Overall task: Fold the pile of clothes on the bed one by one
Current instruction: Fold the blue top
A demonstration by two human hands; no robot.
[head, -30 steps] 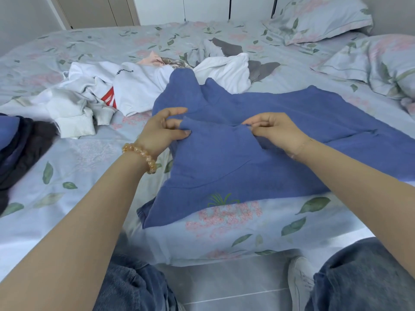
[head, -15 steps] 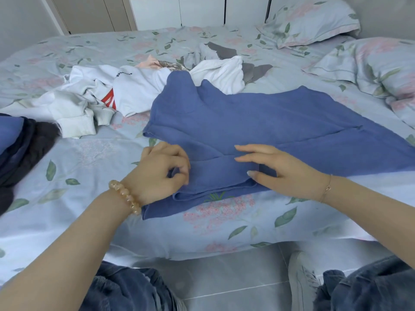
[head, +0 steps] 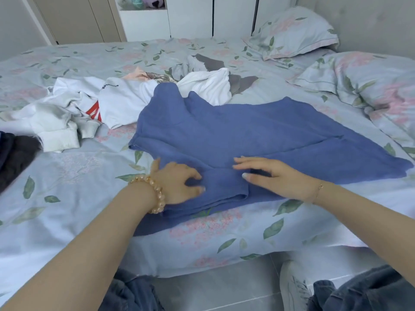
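Blue garment (head: 235, 135) spread flat on the bed (head: 67, 171) near its edge, left hand (head: 177, 182) and right hand (head: 276, 178) pressing it, grip open (white clothes pile (head: 94, 108) behind).

A second earlier both hands pinched a raised fold of the blue garment (head: 235, 131) near its middle. They brought that fold down toward the near edge of the bed (head: 202, 250) and laid it flat. The left hand (head: 177, 182) had let go of its pinch and rested with loosely curled fingers on the folded edge, while the right hand (head: 276, 176) had opened and lay with straight fingers pressing the cloth beside it.
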